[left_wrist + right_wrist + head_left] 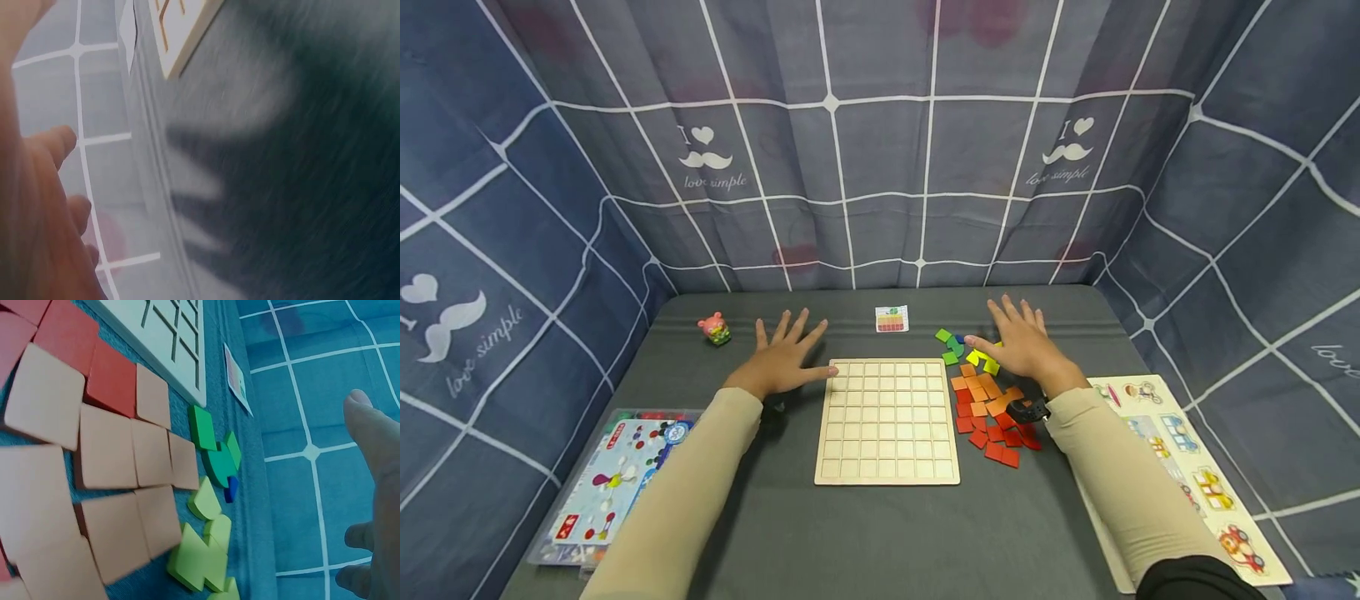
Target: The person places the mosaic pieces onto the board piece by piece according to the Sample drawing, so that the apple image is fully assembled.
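A square wooden grid board lies in the middle of the grey table. My left hand is spread wide at the board's upper left, its thumb tip at the corner. To the board's right is a loose pile of coloured tiles: red tiles, orange tiles, yellow tiles and green tiles, with a bit of blue. Over the far end of this pile my right hand is spread, fingers straight, holding nothing. It partly hides the yellow tiles in the head view.
Behind the board lies a small printed card. A pink-headed figurine stands at the back left. A plastic box with a molecule picture lies at the left, under the left forearm. A picture board lies at the right, partly under the right forearm.
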### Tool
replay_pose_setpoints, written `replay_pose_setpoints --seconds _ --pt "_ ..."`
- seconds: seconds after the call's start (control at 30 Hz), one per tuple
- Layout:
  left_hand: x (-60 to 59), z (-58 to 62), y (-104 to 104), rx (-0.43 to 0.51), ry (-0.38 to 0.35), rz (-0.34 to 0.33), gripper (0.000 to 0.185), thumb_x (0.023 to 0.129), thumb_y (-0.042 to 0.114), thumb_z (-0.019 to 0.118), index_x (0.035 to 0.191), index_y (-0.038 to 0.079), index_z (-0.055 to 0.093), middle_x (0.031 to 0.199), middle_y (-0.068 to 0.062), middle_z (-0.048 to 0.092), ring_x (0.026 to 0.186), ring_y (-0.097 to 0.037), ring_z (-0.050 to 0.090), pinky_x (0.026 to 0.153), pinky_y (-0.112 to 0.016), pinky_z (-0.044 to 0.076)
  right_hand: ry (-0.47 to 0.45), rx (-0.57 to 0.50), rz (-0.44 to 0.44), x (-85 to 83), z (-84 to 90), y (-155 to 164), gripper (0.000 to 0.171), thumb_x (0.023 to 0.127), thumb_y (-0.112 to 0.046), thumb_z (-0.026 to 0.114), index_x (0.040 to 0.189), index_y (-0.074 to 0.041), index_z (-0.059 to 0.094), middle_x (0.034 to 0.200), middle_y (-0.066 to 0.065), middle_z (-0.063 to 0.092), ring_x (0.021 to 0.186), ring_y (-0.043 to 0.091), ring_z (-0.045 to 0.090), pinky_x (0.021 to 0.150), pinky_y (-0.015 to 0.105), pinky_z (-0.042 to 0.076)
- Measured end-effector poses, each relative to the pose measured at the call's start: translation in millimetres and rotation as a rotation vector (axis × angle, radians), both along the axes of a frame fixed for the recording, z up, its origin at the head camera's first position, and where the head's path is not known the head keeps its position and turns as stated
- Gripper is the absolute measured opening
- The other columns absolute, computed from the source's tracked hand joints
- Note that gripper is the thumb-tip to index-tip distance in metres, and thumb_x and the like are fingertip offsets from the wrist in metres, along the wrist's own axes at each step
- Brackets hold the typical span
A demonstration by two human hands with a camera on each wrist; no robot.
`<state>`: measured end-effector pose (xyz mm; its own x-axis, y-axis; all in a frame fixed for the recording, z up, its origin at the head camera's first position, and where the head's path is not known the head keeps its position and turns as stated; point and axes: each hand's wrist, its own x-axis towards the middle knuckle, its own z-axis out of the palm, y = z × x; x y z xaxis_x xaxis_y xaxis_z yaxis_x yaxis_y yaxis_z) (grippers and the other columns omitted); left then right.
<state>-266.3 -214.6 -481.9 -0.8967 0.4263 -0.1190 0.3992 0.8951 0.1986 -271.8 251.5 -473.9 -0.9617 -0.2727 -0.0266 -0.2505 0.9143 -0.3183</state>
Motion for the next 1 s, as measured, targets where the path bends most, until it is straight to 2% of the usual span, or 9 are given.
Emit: replay_pose_setpoints --seconds 0.23,0.53,0.8,1.0 --pt "27.3 -15.0 8.5 0.060 0.000 -0.071 0.113 0.088 0.091 0.047 0.172 0.021 0.017 0.175 -0.016 0.004 0.157 -0.047 -0.002 0.111 -0.079 -0.013 -0.012 -0.037 0.007 5.2 -10.4 -6.9 0.104 0.101 -0.076 0.044 0.168 -0.002 0.019 0.170 0.030 0.013 0.153 0.057 0.005 0.119 0.072 -0.002" --pt "56.3 -30.5 14.2 0.193 -0.043 -0.091 0.127 0.079 0.081 0.073 0.171 0.013 0.017 0.174 -0.016 0.011 0.157 -0.045 0.002 0.113 -0.078 -0.012 -0.036 -0.080 0.015 7.6 -16.0 -14.9 0.100 0.103 -0.073 0.044 0.168 -0.001 0.021 0.168 0.031 0.018 0.152 0.057 0.010 0.120 0.070 -0.001" --pt "74.5 -36.7 16.0 0.293 -0.077 -0.087 0.150 0.063 0.081 0.085 0.170 0.008 0.011 0.174 -0.019 0.007 0.157 -0.047 0.003 0.115 -0.074 -0.011 -0.043 -0.116 0.014 5.3 -21.9 -17.6 0.097 0.104 -0.071 0.043 0.167 0.000 0.022 0.168 0.030 0.020 0.153 0.054 0.013 0.122 0.067 0.004" --pt "81.6 -43.5 14.1 0.312 -0.118 -0.076 0.158 0.055 0.083 0.088 0.171 0.009 0.010 0.174 -0.017 0.004 0.158 -0.044 0.000 0.116 -0.072 -0.012 -0.060 -0.184 0.028 4.9 -25.1 -21.2 0.090 0.108 -0.065 0.041 0.167 -0.001 0.023 0.168 0.027 0.023 0.154 0.050 0.015 0.122 0.067 0.011"
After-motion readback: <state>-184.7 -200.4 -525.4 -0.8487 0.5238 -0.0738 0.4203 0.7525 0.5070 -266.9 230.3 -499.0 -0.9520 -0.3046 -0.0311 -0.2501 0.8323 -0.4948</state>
